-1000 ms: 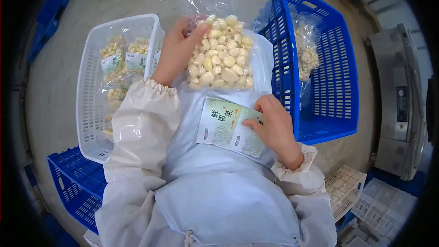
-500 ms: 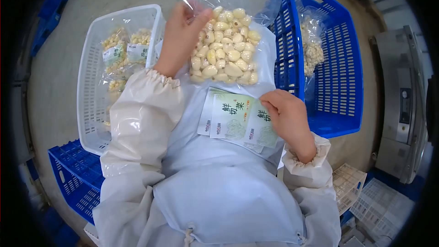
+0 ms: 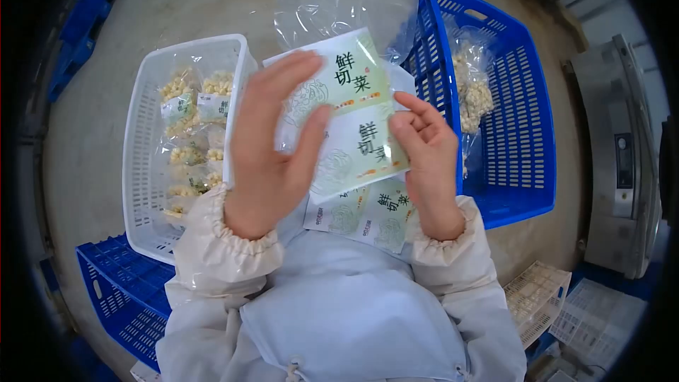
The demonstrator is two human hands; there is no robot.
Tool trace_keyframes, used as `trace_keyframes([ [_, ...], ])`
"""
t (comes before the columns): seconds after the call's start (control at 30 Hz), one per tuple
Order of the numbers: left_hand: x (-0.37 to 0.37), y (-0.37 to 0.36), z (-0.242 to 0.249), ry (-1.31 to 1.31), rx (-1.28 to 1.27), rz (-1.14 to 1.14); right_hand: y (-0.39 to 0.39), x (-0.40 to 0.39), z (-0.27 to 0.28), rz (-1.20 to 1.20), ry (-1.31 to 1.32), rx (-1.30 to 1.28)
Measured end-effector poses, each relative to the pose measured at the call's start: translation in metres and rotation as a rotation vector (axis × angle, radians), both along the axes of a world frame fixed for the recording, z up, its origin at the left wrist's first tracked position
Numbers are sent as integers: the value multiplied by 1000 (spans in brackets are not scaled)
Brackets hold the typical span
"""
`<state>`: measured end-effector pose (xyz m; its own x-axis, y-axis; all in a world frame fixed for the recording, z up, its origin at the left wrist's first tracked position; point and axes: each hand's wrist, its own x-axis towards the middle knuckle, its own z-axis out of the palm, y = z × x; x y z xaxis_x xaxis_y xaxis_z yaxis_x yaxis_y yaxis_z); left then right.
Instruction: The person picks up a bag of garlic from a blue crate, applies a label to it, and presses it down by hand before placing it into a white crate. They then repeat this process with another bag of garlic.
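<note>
A printed label sheet (image 3: 346, 124) with green drawings is held up over my lap. My right hand (image 3: 431, 155) pinches its right edge between thumb and fingers. My left hand (image 3: 272, 148), slightly blurred, is spread with thumb and fingers apart at the sheet's left side. More labels (image 3: 385, 216) lie on the apron below the sheet. Behind it a clear plastic bag (image 3: 318, 10) sticks out at the top; the peeled cloves seen in it earlier are hidden by the sheet.
To the left, a white basket (image 3: 244, 64) holds several labelled bags. A blue basket (image 3: 527, 127) at the right holds clear bags of pale pieces (image 3: 472, 88). Another blue crate (image 3: 117, 269) is at lower left, with pale crates (image 3: 534, 297) at lower right.
My right hand has lifted a label sheet from the stack up in front of the bag. My left hand has let go of the bag and opened beside the sheet.
</note>
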<state>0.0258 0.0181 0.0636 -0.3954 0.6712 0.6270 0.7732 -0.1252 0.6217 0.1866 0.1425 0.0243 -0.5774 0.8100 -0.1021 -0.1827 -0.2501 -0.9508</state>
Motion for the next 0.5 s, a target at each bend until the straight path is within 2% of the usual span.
trace_keyframes([
  [0.03,1,5,1,72,-82,-58,-3,-4,-2,3,24,-43],
  [0.17,2,26,-29,42,-277,-102,-5,-6,-4,78,18,-116],
  [0.23,-4,29,-40,120,-344,-96,-1,-8,-3,92,-48,-77],
  [0.5,-15,24,-41,-11,-270,-231,-1,-13,2,135,-142,57],
])
